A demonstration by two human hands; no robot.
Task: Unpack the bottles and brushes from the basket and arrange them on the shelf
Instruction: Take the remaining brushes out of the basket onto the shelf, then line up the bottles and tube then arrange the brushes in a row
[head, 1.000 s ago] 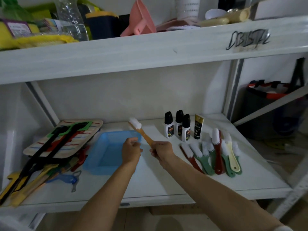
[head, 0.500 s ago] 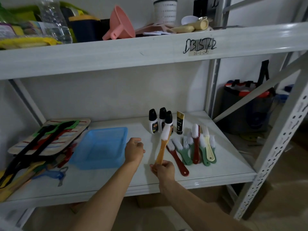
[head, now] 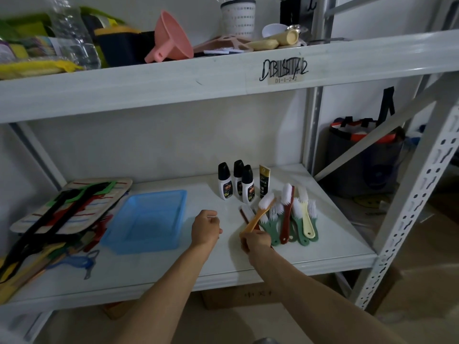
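orange brush (head: pixel 258 214) lower, over row

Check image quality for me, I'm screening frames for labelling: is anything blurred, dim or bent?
Head view: dim, flat indoor light; the white metal shelf edges bow from the wide-angle lens; the orange-handled brush in the right hand looks slightly soft; frame corners smear; the small black-capped white bottles stay readable.

The shelf (head: pixel 323 219) looks like white painted metal, smooth with a faint sheen. The blue basket (head: pixel 149 219) is translucent plastic. The brushes (head: pixel 293 214) have glossy plastic handles and white bristles; the bottles (head: pixel 236 184) are shiny plastic.
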